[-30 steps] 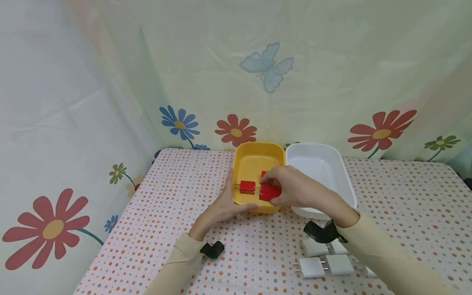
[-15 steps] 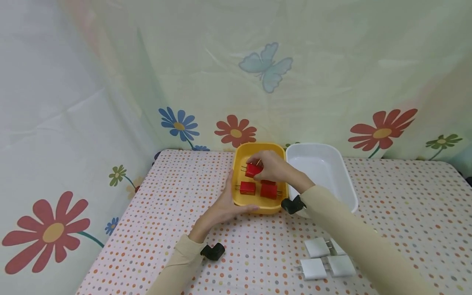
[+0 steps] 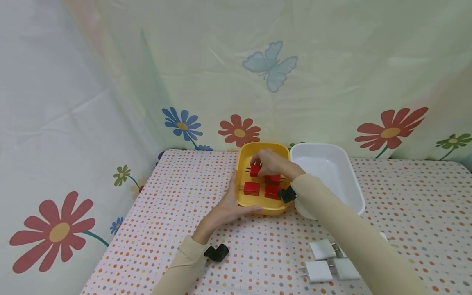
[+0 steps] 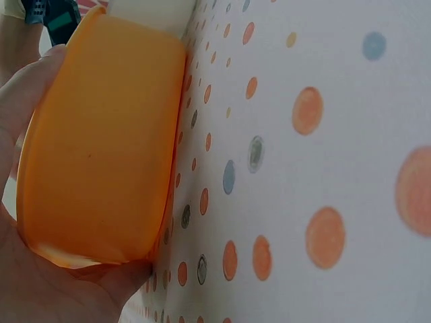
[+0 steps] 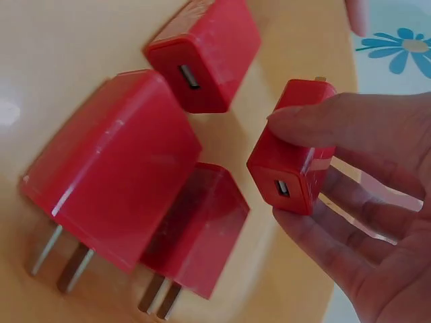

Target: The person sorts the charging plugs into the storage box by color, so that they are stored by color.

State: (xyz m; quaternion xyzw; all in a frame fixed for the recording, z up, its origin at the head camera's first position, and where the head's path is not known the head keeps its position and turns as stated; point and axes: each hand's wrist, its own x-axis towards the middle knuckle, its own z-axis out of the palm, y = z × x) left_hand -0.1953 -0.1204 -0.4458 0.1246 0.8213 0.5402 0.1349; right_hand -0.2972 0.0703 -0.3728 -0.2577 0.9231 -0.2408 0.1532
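Note:
In the head view my right hand (image 3: pixel 272 162) reaches into the yellow tray (image 3: pixel 266 152). Its thumb and fingers pinch a red USB charger (image 5: pixel 289 158), whose port end faces the right wrist camera. Back left in the tray is where this charger (image 3: pixel 255 170) sits. Three more red chargers lie around it: one front left (image 3: pixel 251 188), one front right (image 3: pixel 272 191) and one behind that (image 3: pixel 273 179). My left hand (image 3: pixel 231 208) spans the tray's near left corner, thumb along the front wall and fingers straight along the left side. The left wrist view shows the tray's orange-yellow outer wall (image 4: pixel 108 141).
A white tray (image 3: pixel 329 170) stands against the yellow one on the right. Several white chargers, such as the front one (image 3: pixel 319 272), lie on the dotted tablecloth (image 3: pixel 258 254) at front right, partly hidden by the right sleeve (image 3: pixel 343 229). A flowered curtain (image 3: pixel 206 73) hangs behind.
My right hand moves from the front right charger to the back left of the yellow tray and grips a red charger there. My left hand stays at the tray's corner.

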